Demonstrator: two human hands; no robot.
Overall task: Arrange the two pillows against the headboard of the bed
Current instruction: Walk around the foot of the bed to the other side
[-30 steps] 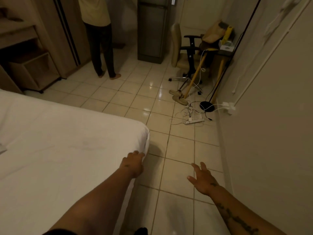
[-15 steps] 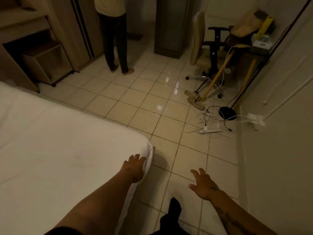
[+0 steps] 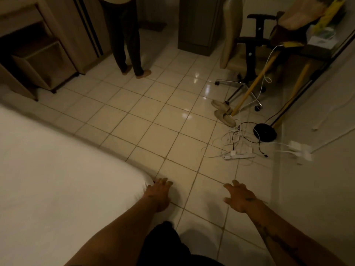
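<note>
**Empty hands at the bed's corner, pillows out of sight**

The person stood beside the bed (image 3: 57,179), at its near corner. The left hand (image 3: 159,194) hovered just beside that corner, fingers (image 3: 163,182) loosely spread and holding nothing. The right hand (image 3: 240,198) hung over the floor (image 3: 153,131), farther from the bed, fingers likewise spread and empty. Neither pillow nor the headboard showed anywhere in view, so where they lay could not be told. Judged from this, the step in hand was finding the pillows. Doing it well meant turning toward the bed's head end, keeping clear of the cables (image 3: 236,146) across the floor from the bed, and gripping each pillow with both hands.
</note>
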